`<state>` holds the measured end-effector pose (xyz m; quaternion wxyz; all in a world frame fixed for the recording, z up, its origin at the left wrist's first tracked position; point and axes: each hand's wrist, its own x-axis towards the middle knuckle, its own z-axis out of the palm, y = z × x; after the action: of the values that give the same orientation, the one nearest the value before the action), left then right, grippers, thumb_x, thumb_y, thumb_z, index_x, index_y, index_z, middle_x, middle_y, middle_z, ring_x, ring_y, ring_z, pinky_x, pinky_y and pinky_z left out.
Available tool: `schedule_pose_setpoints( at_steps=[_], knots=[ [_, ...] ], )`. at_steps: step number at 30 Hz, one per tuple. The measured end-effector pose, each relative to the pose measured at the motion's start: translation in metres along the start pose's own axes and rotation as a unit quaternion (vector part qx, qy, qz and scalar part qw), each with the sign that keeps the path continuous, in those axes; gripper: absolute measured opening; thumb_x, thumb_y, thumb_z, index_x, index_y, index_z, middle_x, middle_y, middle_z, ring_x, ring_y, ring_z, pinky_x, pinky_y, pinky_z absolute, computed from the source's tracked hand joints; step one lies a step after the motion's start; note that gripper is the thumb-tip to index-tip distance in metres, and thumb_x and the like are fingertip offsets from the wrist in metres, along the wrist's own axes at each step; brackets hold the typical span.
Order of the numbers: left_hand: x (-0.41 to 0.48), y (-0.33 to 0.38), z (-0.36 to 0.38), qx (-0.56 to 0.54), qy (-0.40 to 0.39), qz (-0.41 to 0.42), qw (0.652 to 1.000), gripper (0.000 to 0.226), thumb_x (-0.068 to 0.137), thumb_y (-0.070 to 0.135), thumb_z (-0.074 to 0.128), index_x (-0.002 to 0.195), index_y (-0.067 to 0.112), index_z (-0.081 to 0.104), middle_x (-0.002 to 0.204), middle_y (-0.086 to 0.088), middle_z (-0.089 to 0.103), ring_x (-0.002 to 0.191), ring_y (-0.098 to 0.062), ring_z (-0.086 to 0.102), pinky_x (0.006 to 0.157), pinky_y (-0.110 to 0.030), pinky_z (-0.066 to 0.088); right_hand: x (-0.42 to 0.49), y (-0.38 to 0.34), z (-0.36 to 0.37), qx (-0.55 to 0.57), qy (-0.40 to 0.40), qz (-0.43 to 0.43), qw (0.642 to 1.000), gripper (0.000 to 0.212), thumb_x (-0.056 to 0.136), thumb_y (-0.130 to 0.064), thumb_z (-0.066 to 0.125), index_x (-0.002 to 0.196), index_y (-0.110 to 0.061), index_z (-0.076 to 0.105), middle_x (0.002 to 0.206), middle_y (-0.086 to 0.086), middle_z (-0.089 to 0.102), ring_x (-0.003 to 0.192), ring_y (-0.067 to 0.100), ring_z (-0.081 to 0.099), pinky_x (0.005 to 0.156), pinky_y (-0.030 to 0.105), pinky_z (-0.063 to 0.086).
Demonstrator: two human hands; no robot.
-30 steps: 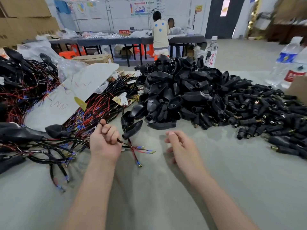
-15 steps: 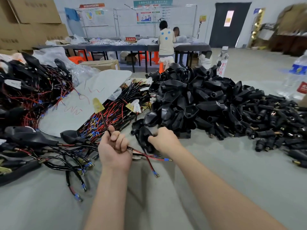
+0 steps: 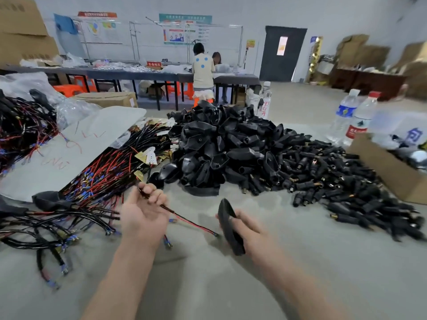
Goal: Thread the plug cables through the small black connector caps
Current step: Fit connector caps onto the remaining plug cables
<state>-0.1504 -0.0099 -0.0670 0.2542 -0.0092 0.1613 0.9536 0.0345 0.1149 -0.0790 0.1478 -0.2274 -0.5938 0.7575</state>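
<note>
While palm-up, left hand [image 3: 144,218] grip curls round cable [image 3: 184,219] | right hand [image 3: 250,229] grip pinches black cap [image 3: 225,218]

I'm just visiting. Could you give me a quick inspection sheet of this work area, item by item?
Surface: grey work surface, largely covered.
Job's things: heap of black plastic connector caps; bundle of black cables with red wires; pile of small black plugs.
Clutter: two clear water bottles, brown cardboard box, white sheet.
Grippers: left hand grips one black cable; right hand holds one black cap.
Cables: loose tangle at left.
Surroundings: two people at a far table; dark door.
</note>
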Motion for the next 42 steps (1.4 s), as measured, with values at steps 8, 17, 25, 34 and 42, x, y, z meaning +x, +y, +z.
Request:
schedule_pose_setpoints(
  at_steps=[8, 17, 25, 34, 42],
  knots=[
    [-0.002, -0.019, 0.008, 0.026, 0.004, 0.010, 1.000, 0.035, 0.107, 0.028, 0.031, 0.085, 0.018, 0.057, 0.072, 0.002, 0.058, 0.057, -0.012, 0.052, 0.073, -0.026, 0.042, 0.000, 0.014, -0.004, -0.355, -0.034, -0.194, 0.914, 0.008, 0.098, -0.032, 0.058, 0.092, -0.035, 0.062, 0.097, -0.018, 0.067, 0.090, -0.003, 0.056, 0.082, 0.020, 0.043],
    [0.004, -0.018, 0.003, 0.011, 0.006, -0.004, 1.000, 0.032, 0.105, 0.024, 0.036, 0.083, 0.016, 0.058, 0.080, -0.001, 0.061, 0.063, -0.014, 0.059, 0.066, -0.028, 0.053, 0.012, 0.020, -0.007, -0.441, -0.050, -0.230, 0.866, 0.005, 0.096, -0.038, 0.058, 0.098, -0.035, 0.063, 0.120, -0.028, 0.056, 0.116, -0.008, 0.044, 0.102, 0.017, 0.033],
    [-0.012, -0.032, 0.015, 0.324, -0.044, -0.030, 0.945, 0.018, 0.103, 0.029, 0.048, 0.098, 0.017, 0.060, 0.085, -0.002, 0.068, 0.080, -0.019, 0.064, 0.079, -0.036, 0.049, 0.007, 0.000, -0.013, -0.292, 0.014, -0.168, 0.941, 0.010, 0.095, -0.025, 0.066, 0.088, -0.027, 0.073, 0.082, -0.012, 0.072, 0.077, 0.002, 0.063, 0.073, 0.023, 0.047],
    [-0.035, -0.057, 0.008, 0.557, -0.234, -0.112, 0.789, 0.035, 0.090, 0.026, 0.063, 0.116, 0.003, 0.064, 0.092, -0.012, 0.071, 0.076, -0.017, 0.065, 0.065, -0.025, 0.052, 0.004, -0.013, -0.020, 0.006, -0.006, -0.079, 0.997, 0.019, 0.095, -0.019, 0.062, 0.099, -0.005, 0.074, 0.073, 0.003, 0.069, 0.056, 0.011, 0.061, 0.048, 0.020, 0.047],
    [-0.035, -0.064, 0.007, 0.557, -0.219, -0.014, 0.801, 0.013, 0.098, 0.015, 0.061, 0.107, 0.007, 0.065, 0.086, -0.007, 0.070, 0.075, -0.019, 0.064, 0.065, -0.028, 0.052, 0.009, -0.010, -0.025, 0.127, -0.054, -0.012, 0.990, 0.025, 0.080, -0.025, 0.071, 0.096, -0.009, 0.080, 0.077, 0.003, 0.066, 0.067, 0.007, 0.061, 0.053, 0.017, 0.049]
  ],
)
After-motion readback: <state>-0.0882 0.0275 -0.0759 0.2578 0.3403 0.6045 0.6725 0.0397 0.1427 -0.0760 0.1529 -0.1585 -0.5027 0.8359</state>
